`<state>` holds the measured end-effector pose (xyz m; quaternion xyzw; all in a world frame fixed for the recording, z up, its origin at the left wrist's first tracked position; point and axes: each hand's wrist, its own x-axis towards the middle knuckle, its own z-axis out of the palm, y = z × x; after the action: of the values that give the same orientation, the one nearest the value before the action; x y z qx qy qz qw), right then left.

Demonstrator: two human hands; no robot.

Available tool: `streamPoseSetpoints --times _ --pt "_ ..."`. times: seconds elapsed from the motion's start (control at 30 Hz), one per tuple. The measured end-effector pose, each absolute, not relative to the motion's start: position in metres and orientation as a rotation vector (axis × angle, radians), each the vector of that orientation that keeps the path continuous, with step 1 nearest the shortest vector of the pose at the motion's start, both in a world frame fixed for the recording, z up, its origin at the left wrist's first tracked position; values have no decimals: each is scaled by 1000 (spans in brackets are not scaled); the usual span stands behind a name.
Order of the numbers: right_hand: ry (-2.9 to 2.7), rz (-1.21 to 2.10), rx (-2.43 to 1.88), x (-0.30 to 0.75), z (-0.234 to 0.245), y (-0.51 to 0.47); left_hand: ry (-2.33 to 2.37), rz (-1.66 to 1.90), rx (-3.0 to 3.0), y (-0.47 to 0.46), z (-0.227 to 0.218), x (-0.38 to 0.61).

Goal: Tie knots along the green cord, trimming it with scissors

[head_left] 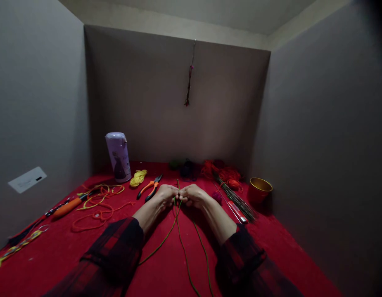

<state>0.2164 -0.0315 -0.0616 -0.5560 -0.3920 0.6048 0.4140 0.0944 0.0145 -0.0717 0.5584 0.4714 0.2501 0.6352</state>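
Observation:
My left hand [166,194] and my right hand [192,194] meet at the middle of the red table, fingertips pinched close together. Both are closed on thin green cord [178,225]. A short end of it sticks up beyond the fingers, and several long strands trail down toward me, two of them crossing just below the hands. The exact spot where the fingers grip is too small to make out. Left of my left hand lie pliers [153,186] with orange and black handles. A small purple ball of yarn [217,198] sits right of my right hand.
At left stand a lilac flask [118,157], yellow cord [138,178], loose orange cord [100,214] and an orange-handled tool [67,207]. At right are red yarn [232,173], a bundle of thin stems [236,198] and a red cup [259,192]. Grey panels enclose the table [166,276].

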Motion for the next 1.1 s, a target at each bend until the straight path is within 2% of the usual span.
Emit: streamPoseSetpoints --times 0.2,0.47,0.57,0.77,0.93,1.1 --pt "-1107 1273 -1554 227 -66 -31 1051 592 1290 9 -70 95" --pt "-1043 1513 -1464 230 -62 -33 1025 625 1388 8 -76 95" --pt "-1052 1472 -1481 226 -63 -33 1065 642 1406 5 -74 95" --pt "-1153 1165 -1667 217 -64 -34 1209 636 1588 12 -78 93" --pt "-1166 1130 -1713 218 -69 -30 1310 707 1833 20 -70 88" --pt "-1177 1230 -1660 222 -65 -30 1224 575 1901 3 -48 90"
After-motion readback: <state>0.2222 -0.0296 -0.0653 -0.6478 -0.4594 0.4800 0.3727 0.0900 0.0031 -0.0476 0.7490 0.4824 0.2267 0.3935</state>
